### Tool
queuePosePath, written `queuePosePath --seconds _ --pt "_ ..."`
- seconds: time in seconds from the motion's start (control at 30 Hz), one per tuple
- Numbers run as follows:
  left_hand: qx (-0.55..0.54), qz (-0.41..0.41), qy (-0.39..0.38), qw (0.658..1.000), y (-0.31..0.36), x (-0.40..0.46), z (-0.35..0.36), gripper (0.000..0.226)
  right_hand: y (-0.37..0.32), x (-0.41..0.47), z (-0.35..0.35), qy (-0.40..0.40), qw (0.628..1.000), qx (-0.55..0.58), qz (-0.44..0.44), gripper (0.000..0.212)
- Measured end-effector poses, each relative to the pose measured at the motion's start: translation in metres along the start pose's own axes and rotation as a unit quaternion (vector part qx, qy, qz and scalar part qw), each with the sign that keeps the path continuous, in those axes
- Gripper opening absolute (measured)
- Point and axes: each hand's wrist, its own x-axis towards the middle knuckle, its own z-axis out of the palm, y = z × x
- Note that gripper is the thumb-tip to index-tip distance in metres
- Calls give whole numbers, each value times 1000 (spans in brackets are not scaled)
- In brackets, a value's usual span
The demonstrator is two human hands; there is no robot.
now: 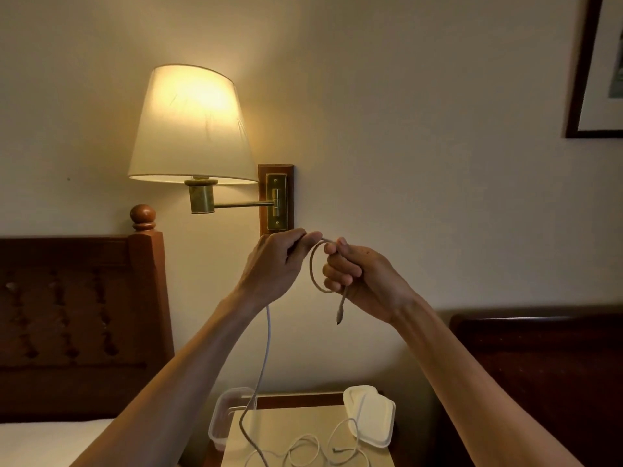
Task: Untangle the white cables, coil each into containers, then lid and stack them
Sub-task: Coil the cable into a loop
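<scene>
A thin white charging cable (312, 264) is held up in front of a cream wall, a little below the middle of the view. It is bent into one small round loop between the two hands. The left hand (273, 266) is closed on the cable, which is pinched between thumb and fingertips at the loop's 12 o'clock. The right hand (362, 276) is curled around the cable at the loop's 3 o'clock, and a short tail ending in a small plug (339, 315) hangs from it at 5 o'clock. From under the left hand the rest of the cable falls in a long slack line towards 6 o'clock, down to a pale-topped wooden bedside table (286, 429), where loose curls of white cable (303, 449) are spread. Whether these curls belong to one cable or several cannot be told.

On the table, a clear rectangular plastic container (222, 419) is seen at its 9 o'clock edge, and white plastic lids (371, 416) are laid overlapping at 3 o'clock. A lit brass wall lamp with a cream shade (192, 126) is mounted at 11 o'clock.
</scene>
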Motion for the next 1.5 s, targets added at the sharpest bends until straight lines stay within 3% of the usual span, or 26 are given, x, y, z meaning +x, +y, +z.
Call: queuePosePath --seconds 0.1,0.37,0.47,0.53,0.6,0.73,0.8,0.9,1.0,1.1,1.2,1.27,1.37,1.5 --pt "-106 -46 -43 992 -4 -6 -2 42 -6 0 -2 -5 997 69 16 32" --pt "-232 -220 -129 939 -22 -44 4 39 -34 2 -8 37 982 186 18 29" --pt "-264 -255 -107 924 -43 -70 11 33 -44 4 -13 57 978 202 18 27" --pt "-211 -244 -93 942 -49 -83 15 24 -46 4 -16 62 980 184 30 27" --pt "-71 -199 -146 966 -43 -88 20 21 -44 3 -15 59 985 160 39 29" --pt "78 -96 -329 936 13 -74 19 24 -26 6 -8 110 993 -51 12 32" --pt "113 -10 -308 944 41 -62 9 28 -17 6 -4 128 983 -134 -13 32" --pt "169 78 -193 963 57 -48 -4 21 -10 2 0 127 968 -212 -35 33" --pt "192 104 -114 969 55 -40 -9 25 -6 1 0 141 946 -290 -40 37" --pt "207 124 -67 968 49 -34 -9 16 -6 1 0 104 941 -320 -33 41" --pt "176 71 -13 982 40 -24 -12 24 -7 -2 4 72 947 -312 1 46" --pt "106 19 -21 994 29 -19 -12 41 -8 -3 4 59 953 -298 23 50" --pt "27 16 -93 995 12 -18 -11 60 -10 -4 -1 38 958 -278 53 42" --pt "-96 -20 -186 978 7 -21 -12 43 -12 -5 -6 18 962 -257 89 39"
